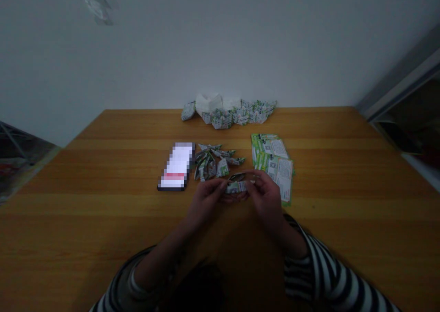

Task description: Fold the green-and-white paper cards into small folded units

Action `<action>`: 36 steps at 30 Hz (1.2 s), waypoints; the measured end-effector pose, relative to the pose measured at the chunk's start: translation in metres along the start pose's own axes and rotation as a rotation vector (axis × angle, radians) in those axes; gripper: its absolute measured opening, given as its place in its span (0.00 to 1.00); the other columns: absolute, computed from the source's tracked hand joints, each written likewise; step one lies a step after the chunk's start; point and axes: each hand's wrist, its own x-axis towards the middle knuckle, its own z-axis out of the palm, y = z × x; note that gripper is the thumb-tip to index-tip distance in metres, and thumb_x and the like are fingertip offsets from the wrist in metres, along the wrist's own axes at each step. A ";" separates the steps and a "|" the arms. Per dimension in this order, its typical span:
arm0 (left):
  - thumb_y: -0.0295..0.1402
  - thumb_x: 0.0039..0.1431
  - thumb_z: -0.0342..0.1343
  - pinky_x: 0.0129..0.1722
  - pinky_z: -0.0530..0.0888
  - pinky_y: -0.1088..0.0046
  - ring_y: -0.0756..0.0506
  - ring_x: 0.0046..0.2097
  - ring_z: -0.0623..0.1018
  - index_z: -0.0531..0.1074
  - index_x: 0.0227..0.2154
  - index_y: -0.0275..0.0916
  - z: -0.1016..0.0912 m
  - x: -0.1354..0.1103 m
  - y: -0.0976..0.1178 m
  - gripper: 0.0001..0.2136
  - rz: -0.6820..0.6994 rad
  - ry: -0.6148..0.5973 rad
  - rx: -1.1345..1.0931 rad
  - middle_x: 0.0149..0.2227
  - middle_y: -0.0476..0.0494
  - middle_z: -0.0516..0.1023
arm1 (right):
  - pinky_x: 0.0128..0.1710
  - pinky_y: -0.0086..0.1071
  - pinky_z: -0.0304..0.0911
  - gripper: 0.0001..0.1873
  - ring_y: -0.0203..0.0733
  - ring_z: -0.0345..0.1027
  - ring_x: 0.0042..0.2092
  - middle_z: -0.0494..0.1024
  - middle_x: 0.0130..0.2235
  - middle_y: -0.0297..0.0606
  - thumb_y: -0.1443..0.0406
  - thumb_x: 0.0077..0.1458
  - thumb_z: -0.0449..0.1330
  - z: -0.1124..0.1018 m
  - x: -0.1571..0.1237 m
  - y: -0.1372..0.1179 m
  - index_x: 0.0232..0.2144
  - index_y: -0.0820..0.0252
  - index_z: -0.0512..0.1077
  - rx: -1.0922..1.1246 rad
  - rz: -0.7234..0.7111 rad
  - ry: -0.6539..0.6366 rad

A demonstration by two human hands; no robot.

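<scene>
A small folded paper strip [235, 187], printed in green and white, is stretched between my two hands above the front half of the table. My left hand [208, 194] pinches its left end with thumb and fingers. At the other end, my right hand [264, 193] grips it the same way. Just beyond my left hand lies a loose heap of folded paper pieces [206, 165], printed in similar colours. Flat printed leaflets [283, 177] lie in an overlapping stack right beside and partly behind my right hand.
A phone [177, 165] with a lit, pixelated screen lies left of the folded pieces. Along the wall [223, 41] at the table's back edge stands a row of assembled folded-paper shapes [240, 114], with white paper [208, 103] among them. Bare wood [343, 174] extends to the right.
</scene>
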 end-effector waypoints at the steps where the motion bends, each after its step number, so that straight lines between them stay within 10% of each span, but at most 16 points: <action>1: 0.43 0.57 0.57 0.35 0.78 0.67 0.45 0.30 0.81 0.76 0.41 0.35 -0.001 -0.001 0.000 0.17 0.013 -0.002 0.017 0.29 0.44 0.81 | 0.25 0.29 0.69 0.13 0.35 0.71 0.23 0.78 0.28 0.31 0.63 0.56 0.60 -0.001 0.002 0.001 0.45 0.55 0.69 0.011 0.004 0.013; 14: 0.38 0.67 0.44 0.34 0.72 0.72 0.46 0.38 0.75 0.67 0.51 0.39 -0.019 -0.008 0.017 0.15 0.518 0.740 0.752 0.41 0.42 0.76 | 0.54 0.48 0.59 0.14 0.52 0.64 0.51 0.75 0.46 0.45 0.64 0.58 0.56 -0.055 0.033 -0.014 0.47 0.58 0.72 -0.936 -0.474 0.092; 19: 0.34 0.65 0.47 0.31 0.70 0.75 0.49 0.33 0.73 0.68 0.48 0.39 -0.013 -0.013 0.014 0.12 0.645 0.722 0.804 0.37 0.44 0.74 | 0.52 0.49 0.58 0.22 0.56 0.60 0.52 0.69 0.50 0.47 0.58 0.53 0.62 -0.066 0.038 -0.010 0.50 0.56 0.69 -1.146 -0.444 0.010; 27: 0.33 0.65 0.48 0.35 0.72 0.73 0.48 0.36 0.75 0.67 0.50 0.39 -0.011 -0.013 0.013 0.13 0.659 0.668 0.772 0.39 0.44 0.76 | 0.49 0.53 0.55 0.35 0.60 0.59 0.53 0.66 0.53 0.49 0.54 0.47 0.65 -0.094 0.055 0.003 0.56 0.55 0.63 -1.204 -0.212 0.219; 36: 0.32 0.64 0.49 0.37 0.72 0.72 0.47 0.37 0.76 0.68 0.48 0.38 -0.012 -0.011 0.012 0.11 0.658 0.649 0.788 0.38 0.44 0.77 | 0.40 0.39 0.62 0.13 0.45 0.69 0.35 0.77 0.34 0.41 0.62 0.48 0.63 -0.129 0.074 0.006 0.37 0.60 0.78 -0.942 -0.176 0.335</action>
